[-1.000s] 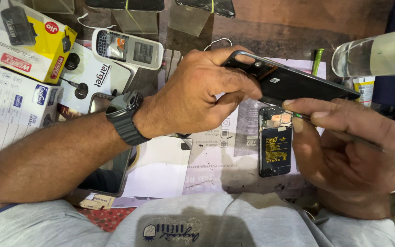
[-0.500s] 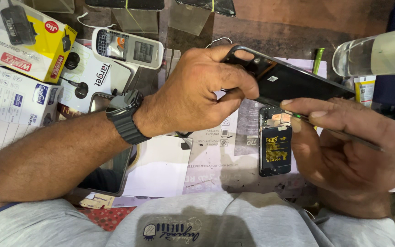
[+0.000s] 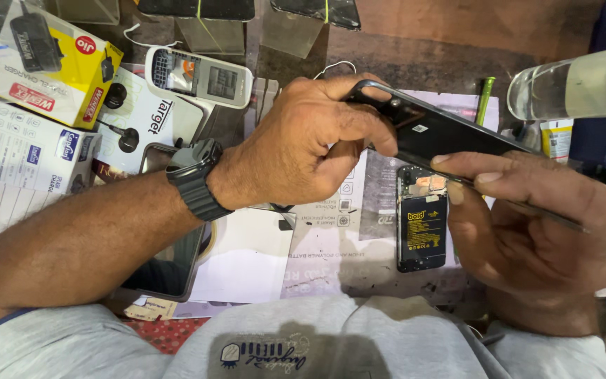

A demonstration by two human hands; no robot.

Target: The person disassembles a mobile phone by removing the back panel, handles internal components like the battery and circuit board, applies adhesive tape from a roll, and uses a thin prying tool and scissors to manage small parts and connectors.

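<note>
i saw the work table (image 3: pixel 415 77) first, brown and crowded, and over its middle the left hand (image 3: pixel 303 151) held a black phone (image 3: pixel 443 133) up in the air, tilted, its back side turned to me. the fingers of this hand were closed around the phone's near end, thumb on one edge and the others wrapped over the top corner. the right hand (image 3: pixel 527 224) was closed too, pinching a thin metal tool (image 3: pixel 541 210) between thumb and first finger; the tip lay at the lower edge of the phone, just beyond the fingertips. i could not tell if the tip was already inside the seam.

in my judgement this step went well only if the tool stayed flat along the edge and the left hand did not squeeze the body, because the thin cover could bend or crack.

below the right fingers, on printed papers (image 3: pixel 324 245), an opened phone body with a black battery (image 3: pixel 422 231) lay flat, near enough to be struck if the tool slipped. left of the left wrist, which wore a black watch (image 3: pixel 194 179), were a yellow box (image 3: pixel 50 63), a white card with earphones (image 3: pixel 142 116) and an old keypad handset (image 3: pixel 201 76). a clear bottle (image 3: pixel 576 84) lay beyond the right hand, and a green pen (image 3: pixel 484 100) was just beside the raised phone.
</note>
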